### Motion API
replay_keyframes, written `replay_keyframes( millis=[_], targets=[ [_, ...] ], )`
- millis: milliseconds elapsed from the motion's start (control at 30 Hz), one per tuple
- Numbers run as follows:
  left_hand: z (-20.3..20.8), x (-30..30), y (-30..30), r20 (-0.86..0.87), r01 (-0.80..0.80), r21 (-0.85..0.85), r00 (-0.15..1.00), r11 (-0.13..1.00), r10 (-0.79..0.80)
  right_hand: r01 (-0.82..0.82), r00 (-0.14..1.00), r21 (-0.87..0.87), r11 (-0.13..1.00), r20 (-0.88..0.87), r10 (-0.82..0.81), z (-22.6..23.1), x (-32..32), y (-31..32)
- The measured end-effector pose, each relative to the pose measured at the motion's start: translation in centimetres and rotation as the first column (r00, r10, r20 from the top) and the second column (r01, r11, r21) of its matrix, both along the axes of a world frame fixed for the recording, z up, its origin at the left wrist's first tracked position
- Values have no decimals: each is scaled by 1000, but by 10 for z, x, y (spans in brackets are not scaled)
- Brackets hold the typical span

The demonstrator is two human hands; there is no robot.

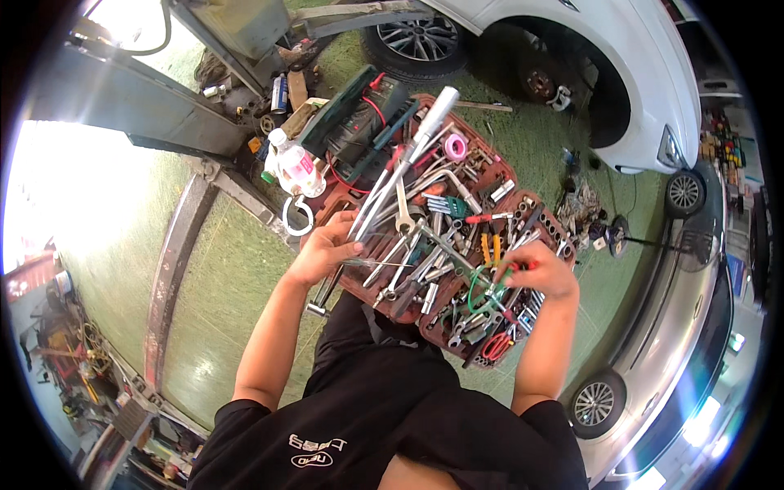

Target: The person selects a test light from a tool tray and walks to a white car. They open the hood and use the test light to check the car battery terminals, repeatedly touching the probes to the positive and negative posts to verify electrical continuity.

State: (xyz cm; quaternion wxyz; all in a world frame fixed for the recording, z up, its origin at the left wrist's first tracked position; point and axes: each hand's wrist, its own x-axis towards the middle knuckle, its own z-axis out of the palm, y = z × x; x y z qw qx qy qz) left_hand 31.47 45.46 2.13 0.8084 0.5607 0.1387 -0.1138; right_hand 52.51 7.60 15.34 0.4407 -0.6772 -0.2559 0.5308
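Over the brown tool case [514, 353], my left hand [325, 247] is closed on a slim, pointed metal probe [384, 263] with what looks like a clear handle. Its tip points right across the tools. My right hand [541, 269] is curled at the case's right side, fingers pinched by a looped green wire [472, 296] and a small red piece [531, 265]. Whether wire and probe join is unclear. Between the hands lie a combination wrench [403, 211], yellow-handled pliers [490, 247] and several sockets. A long-handled bar [408, 159] slants up beside my left hand.
A plastic bottle [296, 163] and a dark green case [359, 114] with red leads stand at the back left. A loose wheel [416, 39] lies beyond, by a white car [645, 73]. A lift arm [175, 253] crosses the floor on the left; another car [661, 327] stands right.
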Motion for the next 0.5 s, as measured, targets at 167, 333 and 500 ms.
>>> replay_keyframes(
  millis=[167,333,500],
  targets=[
    [22,1,19,-67,182,38,981,982,-180,398,911,623,673,-354,-211,-7,-60,-53],
    [10,1,16,-246,126,-169,955,978,-166,283,932,862,421,-351,92,-24,-70,-94],
    [25,11,-2,-240,169,-228,945,959,-224,626,722,763,-157,-644,-251,23,-129,-117]
  ],
)
